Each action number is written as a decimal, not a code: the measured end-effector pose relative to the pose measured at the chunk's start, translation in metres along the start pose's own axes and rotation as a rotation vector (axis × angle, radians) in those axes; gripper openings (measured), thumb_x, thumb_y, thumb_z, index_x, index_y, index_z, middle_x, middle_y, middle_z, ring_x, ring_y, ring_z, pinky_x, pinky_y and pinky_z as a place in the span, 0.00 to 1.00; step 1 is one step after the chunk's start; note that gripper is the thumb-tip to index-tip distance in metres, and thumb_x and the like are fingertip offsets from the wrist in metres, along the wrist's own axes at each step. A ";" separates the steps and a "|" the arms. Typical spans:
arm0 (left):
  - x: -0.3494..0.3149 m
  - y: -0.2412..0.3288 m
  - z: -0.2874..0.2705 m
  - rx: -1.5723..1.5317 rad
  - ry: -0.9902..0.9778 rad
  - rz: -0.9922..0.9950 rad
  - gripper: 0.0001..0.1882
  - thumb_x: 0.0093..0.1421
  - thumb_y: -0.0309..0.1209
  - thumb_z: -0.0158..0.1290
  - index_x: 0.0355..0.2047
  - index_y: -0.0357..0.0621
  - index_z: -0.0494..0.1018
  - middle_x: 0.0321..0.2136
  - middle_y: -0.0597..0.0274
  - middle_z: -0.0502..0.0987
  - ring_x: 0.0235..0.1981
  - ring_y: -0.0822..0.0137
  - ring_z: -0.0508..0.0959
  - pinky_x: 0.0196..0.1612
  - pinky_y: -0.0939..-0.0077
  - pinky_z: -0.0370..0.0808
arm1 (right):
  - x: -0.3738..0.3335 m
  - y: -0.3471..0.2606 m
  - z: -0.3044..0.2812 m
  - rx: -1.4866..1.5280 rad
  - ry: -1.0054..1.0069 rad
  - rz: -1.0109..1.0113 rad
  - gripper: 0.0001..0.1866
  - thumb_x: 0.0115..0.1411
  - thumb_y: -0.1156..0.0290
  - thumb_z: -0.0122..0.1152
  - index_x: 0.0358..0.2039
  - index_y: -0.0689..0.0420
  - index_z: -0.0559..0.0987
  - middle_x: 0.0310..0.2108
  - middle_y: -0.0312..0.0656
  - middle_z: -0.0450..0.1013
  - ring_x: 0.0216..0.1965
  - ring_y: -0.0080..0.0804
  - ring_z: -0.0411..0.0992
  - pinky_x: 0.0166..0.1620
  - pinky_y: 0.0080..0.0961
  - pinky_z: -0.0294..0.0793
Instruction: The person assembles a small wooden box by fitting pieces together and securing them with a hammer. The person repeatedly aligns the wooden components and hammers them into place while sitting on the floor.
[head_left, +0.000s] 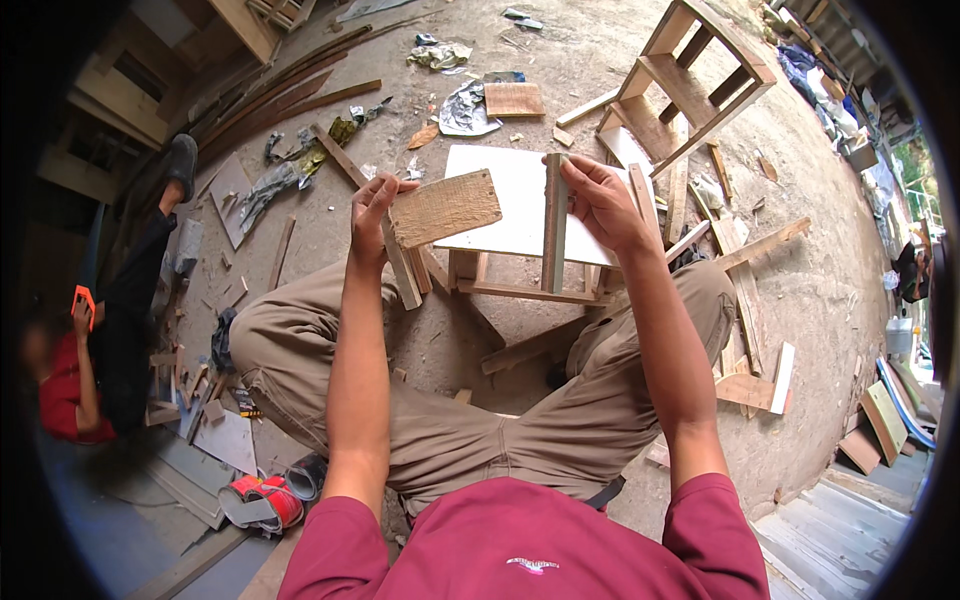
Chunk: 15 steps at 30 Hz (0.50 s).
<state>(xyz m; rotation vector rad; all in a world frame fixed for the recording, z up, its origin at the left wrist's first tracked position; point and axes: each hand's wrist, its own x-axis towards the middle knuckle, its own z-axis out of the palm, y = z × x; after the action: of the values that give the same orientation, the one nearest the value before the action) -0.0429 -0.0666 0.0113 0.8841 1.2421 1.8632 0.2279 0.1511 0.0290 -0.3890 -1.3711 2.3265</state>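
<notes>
My left hand (371, 217) is closed on a short rough-faced wooden board (445, 208), tilted over the left side of a small white-topped wooden table (485, 178). Below that hand, narrow wooden strips (403, 270) slant down beside the board; whether they are joined to it I cannot tell. My right hand (606, 200) pinches the upper end of a narrow wooden strip (553, 228), which stands nearly upright in front of the white top. Board and strip are apart. The table sits on the ground between my bent legs.
A wooden chair-like frame (668, 92) stands at the far right. Wood offcuts (762, 245) and crumpled foil wrappers (466, 108) litter the ground. At the left a person (88, 400) holds an orange-cased phone (80, 303). Red-labelled cans (262, 503) lie near my left leg.
</notes>
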 end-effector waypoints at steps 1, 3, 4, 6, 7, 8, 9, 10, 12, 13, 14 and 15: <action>0.000 0.001 0.003 0.001 -0.011 0.016 0.18 0.67 0.41 0.57 0.36 0.35 0.80 0.32 0.60 0.82 0.34 0.73 0.79 0.44 0.76 0.75 | 0.001 0.002 0.003 -0.039 0.021 0.016 0.17 0.73 0.64 0.56 0.55 0.60 0.77 0.42 0.34 0.80 0.40 0.19 0.78 0.44 0.22 0.79; -0.001 0.006 0.013 0.004 -0.032 0.049 0.16 0.66 0.40 0.58 0.35 0.37 0.80 0.33 0.61 0.82 0.34 0.74 0.79 0.42 0.77 0.75 | 0.002 0.005 0.006 -0.112 0.035 0.030 0.16 0.72 0.63 0.57 0.54 0.60 0.78 0.42 0.34 0.80 0.40 0.17 0.78 0.44 0.22 0.80; -0.001 0.005 0.014 0.036 -0.059 0.056 0.14 0.65 0.38 0.59 0.35 0.38 0.80 0.33 0.61 0.82 0.34 0.75 0.79 0.42 0.77 0.75 | 0.003 0.007 0.006 -0.134 0.045 0.044 0.17 0.72 0.63 0.57 0.54 0.60 0.78 0.42 0.34 0.80 0.40 0.17 0.78 0.44 0.22 0.80; 0.001 0.007 0.015 0.100 -0.112 0.069 0.11 0.63 0.35 0.63 0.35 0.40 0.80 0.34 0.62 0.83 0.35 0.76 0.79 0.41 0.79 0.76 | 0.003 0.010 0.009 -0.170 0.062 0.058 0.19 0.70 0.60 0.60 0.53 0.60 0.78 0.43 0.35 0.80 0.41 0.19 0.78 0.44 0.22 0.79; -0.001 0.006 0.018 0.174 -0.103 0.056 0.10 0.61 0.33 0.65 0.35 0.40 0.80 0.34 0.62 0.83 0.36 0.77 0.79 0.41 0.80 0.76 | 0.004 0.012 0.010 -0.184 0.070 0.057 0.20 0.69 0.58 0.62 0.53 0.61 0.79 0.43 0.36 0.79 0.41 0.21 0.77 0.43 0.22 0.79; -0.002 0.008 0.025 0.246 -0.095 0.043 0.09 0.59 0.32 0.66 0.35 0.41 0.79 0.34 0.62 0.83 0.37 0.77 0.79 0.41 0.81 0.76 | 0.004 0.013 0.011 -0.199 0.080 0.056 0.22 0.67 0.56 0.64 0.52 0.61 0.80 0.43 0.37 0.79 0.41 0.23 0.77 0.43 0.23 0.78; -0.003 0.010 0.030 0.318 -0.088 0.030 0.10 0.57 0.30 0.68 0.35 0.42 0.79 0.34 0.62 0.83 0.37 0.78 0.79 0.42 0.81 0.76 | 0.004 0.013 0.012 -0.206 0.077 0.048 0.22 0.67 0.56 0.64 0.52 0.61 0.79 0.43 0.37 0.79 0.41 0.23 0.77 0.43 0.23 0.78; 0.000 0.004 0.026 0.355 -0.102 0.018 0.16 0.52 0.30 0.72 0.41 0.42 0.81 0.37 0.61 0.83 0.40 0.76 0.80 0.44 0.80 0.77 | 0.005 0.014 0.013 -0.212 0.074 0.041 0.23 0.67 0.55 0.64 0.52 0.61 0.79 0.43 0.38 0.79 0.42 0.24 0.77 0.43 0.24 0.79; 0.004 0.015 0.043 0.445 -0.139 0.018 0.23 0.52 0.32 0.73 0.47 0.42 0.81 0.42 0.59 0.82 0.41 0.74 0.81 0.46 0.77 0.78 | 0.004 0.014 0.010 -0.231 0.087 0.016 0.23 0.68 0.55 0.64 0.53 0.61 0.79 0.44 0.39 0.79 0.42 0.24 0.77 0.44 0.24 0.79; 0.005 0.018 0.050 0.490 -0.157 0.019 0.26 0.52 0.33 0.73 0.51 0.42 0.80 0.44 0.58 0.82 0.42 0.73 0.81 0.47 0.76 0.79 | 0.004 0.014 0.007 -0.243 0.100 0.000 0.23 0.68 0.56 0.63 0.53 0.61 0.79 0.45 0.39 0.79 0.42 0.25 0.78 0.44 0.25 0.80; 0.009 0.018 0.049 0.473 -0.188 -0.036 0.35 0.51 0.36 0.73 0.59 0.45 0.76 0.51 0.54 0.79 0.46 0.68 0.81 0.50 0.73 0.80 | 0.004 0.014 0.005 -0.257 0.111 -0.020 0.22 0.68 0.56 0.63 0.54 0.61 0.79 0.45 0.40 0.79 0.43 0.25 0.78 0.44 0.25 0.80; 0.014 0.018 0.050 0.565 -0.201 0.019 0.35 0.51 0.34 0.73 0.60 0.44 0.76 0.52 0.54 0.79 0.49 0.67 0.80 0.53 0.71 0.78 | 0.005 0.014 0.002 -0.220 0.114 -0.042 0.22 0.70 0.58 0.60 0.55 0.61 0.78 0.46 0.41 0.79 0.43 0.25 0.78 0.45 0.25 0.81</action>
<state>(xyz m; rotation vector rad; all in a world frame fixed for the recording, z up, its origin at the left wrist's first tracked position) -0.0119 -0.0372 0.0456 1.3435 1.6617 1.4034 0.2196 0.1461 0.0177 -0.5439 -1.5674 2.0921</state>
